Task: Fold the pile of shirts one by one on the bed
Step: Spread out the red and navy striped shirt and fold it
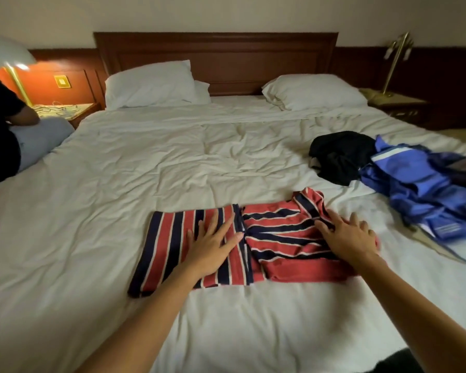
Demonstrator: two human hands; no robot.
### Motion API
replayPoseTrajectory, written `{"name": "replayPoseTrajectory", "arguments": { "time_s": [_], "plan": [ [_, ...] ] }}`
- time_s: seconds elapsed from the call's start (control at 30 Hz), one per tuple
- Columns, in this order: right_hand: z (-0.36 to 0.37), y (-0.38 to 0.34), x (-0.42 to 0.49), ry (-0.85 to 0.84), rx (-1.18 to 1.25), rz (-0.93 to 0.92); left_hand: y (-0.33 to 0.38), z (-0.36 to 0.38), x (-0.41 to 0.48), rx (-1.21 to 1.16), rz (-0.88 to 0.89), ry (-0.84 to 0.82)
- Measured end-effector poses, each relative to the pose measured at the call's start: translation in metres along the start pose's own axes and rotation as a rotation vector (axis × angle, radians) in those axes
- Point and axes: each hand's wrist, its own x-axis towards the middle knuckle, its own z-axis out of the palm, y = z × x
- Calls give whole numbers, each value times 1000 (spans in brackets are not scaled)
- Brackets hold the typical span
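Both forearms reach forward from the bottom edge of the view, bare and nearly straight. The left hand [213, 244] lies palm down on the striped shirt [280, 239], fingers straight and spread, pressing its left half flat. The right hand [350, 238] rests palm down on the shirt's right end, fingers extended and holding nothing; its fingertips reach the crumpled collar area.

The shirt is soft knit in red, navy and thin white stripes. It lies as a wide band across the near middle of the bed [119, 184], smooth on the left and wrinkled on the right. The white bedding under the shirt is creased all over.

Beyond the shirt to its right sit a rumpled black garment [339, 154] and a shiny blue garment [414, 184], which is blurred and cut off at the frame edge. Far behind the shirt, two white pillows [151, 84] lean against a dark wooden headboard [215, 55]. Far left of the shirt, a seated person [0, 135] is partly out of view.
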Motion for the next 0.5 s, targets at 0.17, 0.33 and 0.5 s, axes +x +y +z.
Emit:
{"name": "replayPoseTrajectory", "arguments": {
  "time_s": [0.17,0.33,0.5],
  "plan": [
    [2,-5,9,-27,63,-7,44,21,22,227,42,-78],
    [11,-18,19,-28,104,-111,39,28,26,304,41,-77],
    [12,-19,24,34,210,-192,38,28,25,261,53,-79]
  ]
}}
